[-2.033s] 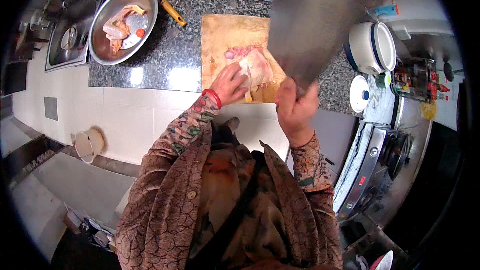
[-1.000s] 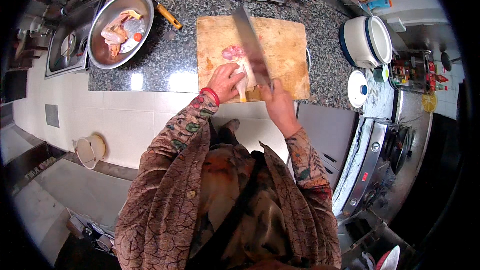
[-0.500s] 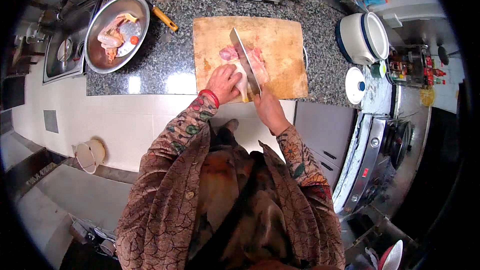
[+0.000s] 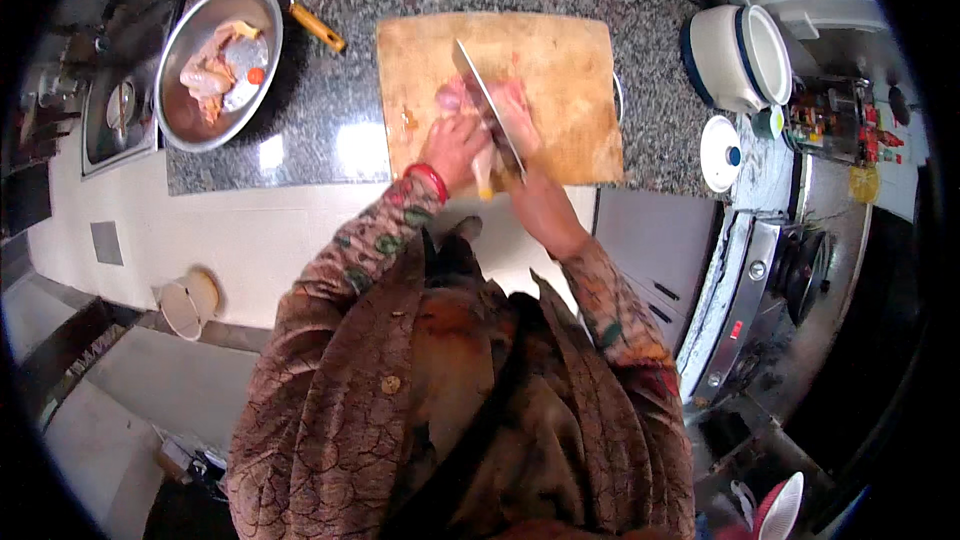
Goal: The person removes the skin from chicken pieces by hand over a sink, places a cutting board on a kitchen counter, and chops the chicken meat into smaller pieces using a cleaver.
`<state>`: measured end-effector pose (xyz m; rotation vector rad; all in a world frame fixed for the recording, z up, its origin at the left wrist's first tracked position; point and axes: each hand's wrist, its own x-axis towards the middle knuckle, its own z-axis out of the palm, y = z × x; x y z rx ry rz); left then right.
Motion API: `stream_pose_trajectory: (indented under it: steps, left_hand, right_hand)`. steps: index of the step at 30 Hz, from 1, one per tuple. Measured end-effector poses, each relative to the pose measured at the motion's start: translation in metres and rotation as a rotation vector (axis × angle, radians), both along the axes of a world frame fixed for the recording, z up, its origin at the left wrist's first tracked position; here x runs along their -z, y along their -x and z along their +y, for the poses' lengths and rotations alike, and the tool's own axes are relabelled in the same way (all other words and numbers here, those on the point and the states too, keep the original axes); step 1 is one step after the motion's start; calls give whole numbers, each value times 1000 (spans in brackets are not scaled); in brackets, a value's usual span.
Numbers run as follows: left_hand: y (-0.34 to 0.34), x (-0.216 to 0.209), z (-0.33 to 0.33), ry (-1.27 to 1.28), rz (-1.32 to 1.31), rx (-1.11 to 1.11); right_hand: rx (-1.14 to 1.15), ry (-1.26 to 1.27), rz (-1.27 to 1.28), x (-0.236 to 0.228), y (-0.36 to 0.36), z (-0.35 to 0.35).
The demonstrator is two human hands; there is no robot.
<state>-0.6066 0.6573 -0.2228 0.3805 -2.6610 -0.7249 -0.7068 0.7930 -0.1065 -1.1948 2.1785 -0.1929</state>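
A wooden cutting board (image 4: 575,60) lies near the counter's front edge with raw poultry on it. My left hand (image 4: 455,150) is closed on a pale poultry leg (image 4: 484,168), whose yellowish end points toward me. My right hand (image 4: 547,212) grips a cleaver (image 4: 488,100) near its lower end. The blade stands on edge, slanting up and left across the board, just right of my left fingers. Pink raw meat (image 4: 518,112) shows to the right of the blade, and more lies to its left. The right hand is blurred, and the blade's lower part is partly hidden.
At left stands a metal bowl (image 4: 166,80) with poultry pieces and a small orange-red piece. Beside it lies a yellow-handled tool (image 4: 318,28). On the right are a white pot (image 4: 722,58), a white lid (image 4: 718,155) and a stove (image 4: 745,290). A sink (image 4: 98,140) is far left.
The view has shifted slightly. The cleaver remains slanted in my right hand, which is now blurred with motion. My left hand still holds the leg, its fingers closer to the blade.
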Motion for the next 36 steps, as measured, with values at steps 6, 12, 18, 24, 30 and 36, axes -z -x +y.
stream_pose_trajectory:
  steps: [6, 12, 18, 24, 30, 36]
  left_hand:
    - [3, 0, 1, 56, 36, 28]
    - [2, 6, -2, -5, 14, 19]
    - [1, 4, 0, 35, 51, 40]
    - [-6, -6, -10, 86, 34, 44]
    - [-15, -26, -18, 83, 19, 113]
    - [-8, -44, -26, 188, -34, 278]
  right_hand:
    - [80, 132, -62, 20, 10, -8]
    - [120, 191, -18, 22, 8, -11]
    - [232, 12, -37, 31, 12, -41]
    - [534, 85, -125, 1, 30, -34]
    - [330, 239, 118, 7, 7, 21]
    - [279, 40, 117, 10, -18, 43]
